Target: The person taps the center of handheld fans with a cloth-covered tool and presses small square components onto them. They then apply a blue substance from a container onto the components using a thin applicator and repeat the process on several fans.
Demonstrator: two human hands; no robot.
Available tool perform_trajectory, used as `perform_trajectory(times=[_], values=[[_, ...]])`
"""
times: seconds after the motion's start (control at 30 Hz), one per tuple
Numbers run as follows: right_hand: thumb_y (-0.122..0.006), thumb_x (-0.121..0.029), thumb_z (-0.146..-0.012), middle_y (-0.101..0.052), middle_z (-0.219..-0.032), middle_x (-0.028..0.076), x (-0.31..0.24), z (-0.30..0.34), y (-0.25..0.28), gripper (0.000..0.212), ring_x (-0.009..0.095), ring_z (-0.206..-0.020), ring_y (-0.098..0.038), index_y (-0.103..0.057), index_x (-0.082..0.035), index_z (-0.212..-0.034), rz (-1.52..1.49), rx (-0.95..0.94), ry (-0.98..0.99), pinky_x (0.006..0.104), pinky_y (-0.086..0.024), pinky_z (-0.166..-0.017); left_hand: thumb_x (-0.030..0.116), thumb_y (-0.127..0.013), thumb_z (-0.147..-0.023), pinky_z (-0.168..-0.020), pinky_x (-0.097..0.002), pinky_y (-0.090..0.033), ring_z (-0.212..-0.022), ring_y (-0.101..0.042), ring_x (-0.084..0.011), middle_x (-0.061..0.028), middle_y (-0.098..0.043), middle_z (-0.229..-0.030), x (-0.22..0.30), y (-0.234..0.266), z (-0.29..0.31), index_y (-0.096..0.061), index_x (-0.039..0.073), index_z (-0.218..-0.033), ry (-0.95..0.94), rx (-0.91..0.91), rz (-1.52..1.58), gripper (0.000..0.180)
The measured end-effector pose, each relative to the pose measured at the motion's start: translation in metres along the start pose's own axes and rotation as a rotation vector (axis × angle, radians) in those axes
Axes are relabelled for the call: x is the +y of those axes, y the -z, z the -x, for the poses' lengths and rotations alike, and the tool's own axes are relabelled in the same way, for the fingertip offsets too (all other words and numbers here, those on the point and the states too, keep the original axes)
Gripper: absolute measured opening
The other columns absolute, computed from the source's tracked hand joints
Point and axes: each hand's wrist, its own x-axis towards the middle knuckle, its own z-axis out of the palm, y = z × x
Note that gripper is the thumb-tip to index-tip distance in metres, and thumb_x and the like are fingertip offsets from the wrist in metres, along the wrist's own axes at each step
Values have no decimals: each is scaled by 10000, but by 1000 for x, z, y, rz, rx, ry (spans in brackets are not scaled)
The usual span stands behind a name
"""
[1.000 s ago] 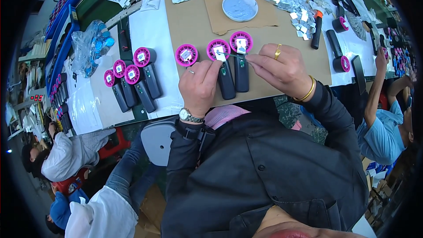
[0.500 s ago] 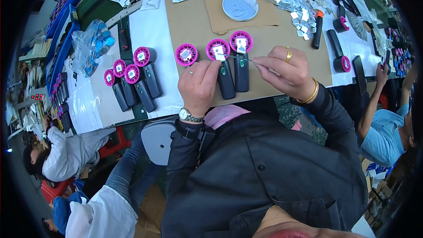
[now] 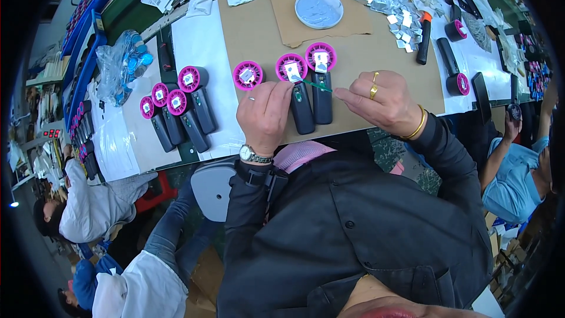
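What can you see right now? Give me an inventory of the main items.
Central fans: three, pink-and-black, on cardboard
Left fans: four, pink-and-black, left of centre
Right fans: at least two, pink-and-black, right side
Green stick: one, green, over the central fans
Dish: one, whitish with blue-grey paste, top centre
Small squares: many, silvery, right of dish
Orange-ended tool: one, black-and-orange, right
Co-workers: several, white or blue clothing, both sides
Left hand: one, black-sleeved, beside middle central fan
Right hand: one, black-sleeved, at green stick's right end

Passable: bare cardboard left of round dish.
Blocked: pink-headed fans, dish's near side; silver squares, orange-tipped tool, its right.
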Motion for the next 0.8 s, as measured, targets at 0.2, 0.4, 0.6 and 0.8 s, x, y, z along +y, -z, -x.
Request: perform_trajectory(times=[0.2,0.4,0.6,0.8], values=[[-868,13,-737,-565,-817,31,-5,2,5,361,200,-673,-623,-799,-36,-1088,14,5,-4,356,-463,-535,37,-860,-866,-682,-396,-551,-811,-716,-273,-71,-719,-934,-1,0,0,-764,54,-1067,0,-3,13,223],[-851,4,-877,-629,-806,21,-11,4,-2,198,133,-667,-599,-821,-5,-1073,-307,184,-375,297,-445,-560,34,-858,-870,-694,-402,-552,-801,-710,-286,-68,-715,-917,-3,4,0,-765,55,-1070,-2,1,1,221],[-834,-114,-983,-668,-795,-29,26,6,-5,164,52,-700,-557,-829,14,-1086,-438,334,-959,241,-417,-603,37,-831,-927,-766,-410,-561,-904,-710,-312,-133,-712,-1018,-11,22,-15,-742,-1,-1104,201,68,-27,202],[-826,-218,-1004,-694,-780,-25,85,9,-17,249,41,-699,-552,-836,14,-1096,-250,302,-1082,238,-426,-612,18,-783,-973,-824,-411,-562,-981,-703,-316,-165,-695,-1076,-34,34,-8,-709,-26,-1166,446,-102,127,211]])
